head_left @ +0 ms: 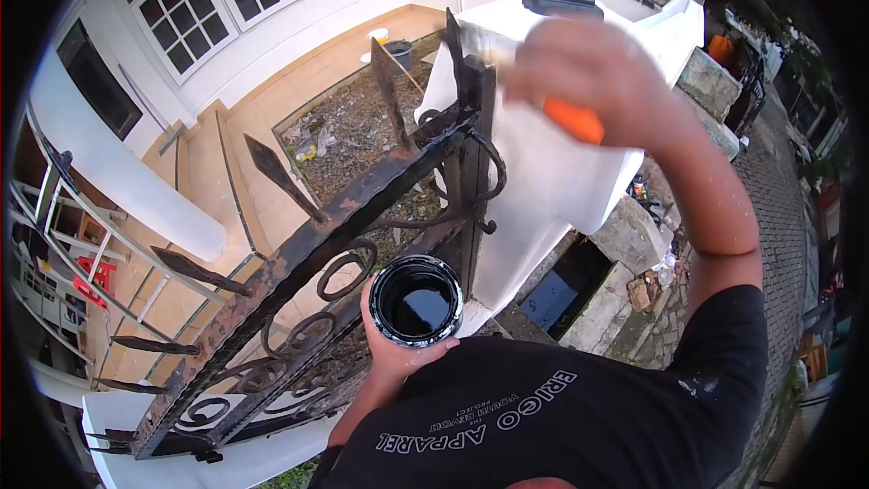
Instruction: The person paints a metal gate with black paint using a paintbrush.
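My left hand [391, 360] is wrapped round an open can of black paint [416, 302], held upright in front of my chest beside the fence. Smears of paint cover the can's rim. In my right hand [593, 72], blurred by motion, is a paintbrush with an orange handle [574, 121]. Its bristle end points left, close to the top of the iron fence [339, 222] at the corner post [474, 91]. Fresh-looking black coats the fence near that post. Farther along, the top rail and spikes [282, 177] show brown rust.
A white wall [525, 190] adjoins the corner post, with a dark flat object [562, 4] on top. Below lies a water-filled drain [570, 285]. Behind the fence are tiled steps [222, 181], a dark bucket [398, 54] and a red plastic stool [91, 279].
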The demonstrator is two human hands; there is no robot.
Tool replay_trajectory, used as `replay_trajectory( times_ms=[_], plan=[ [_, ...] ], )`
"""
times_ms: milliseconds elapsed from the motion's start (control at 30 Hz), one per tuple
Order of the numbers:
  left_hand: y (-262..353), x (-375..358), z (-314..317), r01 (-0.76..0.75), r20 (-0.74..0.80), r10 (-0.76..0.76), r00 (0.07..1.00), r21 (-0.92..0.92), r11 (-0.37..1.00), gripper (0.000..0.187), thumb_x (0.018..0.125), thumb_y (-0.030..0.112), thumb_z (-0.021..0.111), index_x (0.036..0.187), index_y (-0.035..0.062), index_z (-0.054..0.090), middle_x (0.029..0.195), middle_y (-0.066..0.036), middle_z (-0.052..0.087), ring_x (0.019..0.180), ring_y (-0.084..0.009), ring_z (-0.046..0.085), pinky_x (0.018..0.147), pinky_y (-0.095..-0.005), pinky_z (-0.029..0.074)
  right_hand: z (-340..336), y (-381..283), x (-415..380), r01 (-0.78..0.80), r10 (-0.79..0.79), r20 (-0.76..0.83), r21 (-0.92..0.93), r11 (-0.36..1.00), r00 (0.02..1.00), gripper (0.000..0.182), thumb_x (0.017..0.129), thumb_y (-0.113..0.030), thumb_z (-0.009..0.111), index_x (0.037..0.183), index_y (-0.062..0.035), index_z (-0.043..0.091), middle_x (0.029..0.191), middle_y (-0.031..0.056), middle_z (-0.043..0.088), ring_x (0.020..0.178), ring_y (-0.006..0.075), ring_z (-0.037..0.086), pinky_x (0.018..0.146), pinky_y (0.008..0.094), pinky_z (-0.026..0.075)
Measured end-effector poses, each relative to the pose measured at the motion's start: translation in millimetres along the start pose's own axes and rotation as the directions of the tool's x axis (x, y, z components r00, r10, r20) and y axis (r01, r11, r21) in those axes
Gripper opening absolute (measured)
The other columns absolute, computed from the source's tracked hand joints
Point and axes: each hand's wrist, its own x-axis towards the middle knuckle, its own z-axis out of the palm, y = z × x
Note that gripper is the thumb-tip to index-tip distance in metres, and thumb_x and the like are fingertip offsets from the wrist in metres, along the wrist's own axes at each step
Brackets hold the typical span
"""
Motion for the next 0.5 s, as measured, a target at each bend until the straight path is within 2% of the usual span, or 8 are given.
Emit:
replay_trajectory(
  times_ms=[67,133,200,267,333,400,467,500],
  plan=[
    [-1,0,3,0.006,-0.012,-0.007,1.000,-0.045,0.999,0.125,0.051,0.021,0.096,0.145,0.0020,0.016,0.136,-0.019,0.045,0.127,-0.0300,0.049,0.108,-0.0448,0.038,-8,15,15,0.029,-0.040,-0.161,-0.068,0.997,0.986,0.013,0.078,-0.009,0.066,0.089,-0.0138,0.062,0.071,0.0038,0.051,0.069,0.0234,0.059,0.059,0.0335,0.049],
    [0,-3,2,-0.007,-0.020,0.006,1.000,-0.054,0.998,0.125,0.050,0.020,0.096,0.145,0.0020,0.016,0.136,-0.019,0.045,0.127,-0.0296,0.049,0.108,-0.0446,0.038,2,10,11,0.046,-0.064,-0.174,-0.106,0.993,0.983,0.009,0.078,-0.013,0.065,0.086,-0.0132,0.062,0.069,0.0027,0.050,0.069,0.0217,0.059,0.059,0.0331,0.049],
    [-2,-2,3,-0.013,0.010,0.014,1.000,-0.024,1.000,0.125,0.049,0.021,0.096,0.144,0.0020,0.017,0.136,-0.019,0.046,0.126,-0.0290,0.049,0.108,-0.0446,0.038,14,-9,-7,0.109,-0.098,0.123,-0.085,0.990,0.988,0.007,0.078,-0.016,0.063,0.084,-0.0121,0.061,0.068,0.0012,0.050,0.068,0.0197,0.059,0.060,0.0322,0.050],
    [2,0,6,0.011,0.000,-0.011,1.000,-0.053,0.999,0.125,0.050,0.021,0.096,0.144,0.0020,0.017,0.136,-0.019,0.046,0.126,-0.0289,0.049,0.108,-0.0447,0.038,26,-25,-26,0.121,-0.117,0.162,-0.019,0.992,0.980,0.009,0.077,-0.019,0.060,0.083,-0.0121,0.061,0.066,0.0006,0.047,0.067,0.0183,0.059,0.059,0.0323,0.051],
    [2,2,8,0.038,-0.009,-0.038,0.999,-0.084,0.996,0.125,0.050,0.022,0.096,0.144,0.0020,0.017,0.136,-0.019,0.046,0.126,-0.0288,0.049,0.108,-0.0447,0.038,14,-19,-23,0.052,-0.072,0.227,0.096,0.994,0.971,0.009,0.079,-0.015,0.062,0.087,-0.0119,0.063,0.070,0.0013,0.054,0.069,0.0187,0.061,0.059,0.0326,0.051],
    [-3,0,3,-0.016,-0.006,0.016,1.000,0.008,1.000,0.124,0.051,0.022,0.096,0.144,0.0020,0.017,0.136,-0.019,0.047,0.126,-0.0291,0.050,0.108,-0.0447,0.037,10,-1,-13,-0.068,0.061,0.033,0.326,0.943,0.998,0.004,0.080,-0.007,0.066,0.084,-0.0077,0.064,0.079,0.0061,0.065,0.077,0.0239,0.066,0.068,0.0326,0.054],
    [-3,0,5,-0.027,-0.019,0.026,0.999,-0.032,0.999,0.125,0.050,0.021,0.096,0.144,0.0018,0.017,0.136,-0.018,0.046,0.126,-0.0292,0.049,0.108,-0.0448,0.037,6,10,4,-0.324,0.352,-0.111,0.209,0.923,0.929,0.010,0.086,-0.017,0.071,0.090,-0.0072,0.070,0.084,0.0056,0.071,0.069,0.0171,0.067,0.063,0.0260,0.051],
    [-2,1,6,-0.024,-0.009,0.024,1.000,-0.027,0.999,0.125,0.049,0.021,0.097,0.144,0.0019,0.017,0.136,-0.018,0.047,0.126,-0.0292,0.049,0.108,-0.0448,0.037,8,18,6,-0.334,0.395,-0.184,0.293,0.896,0.900,0.011,0.086,-0.017,0.071,0.091,-0.0069,0.070,0.084,0.0057,0.072,0.069,0.0152,0.067,0.063,0.0254,0.051]
  ],
)
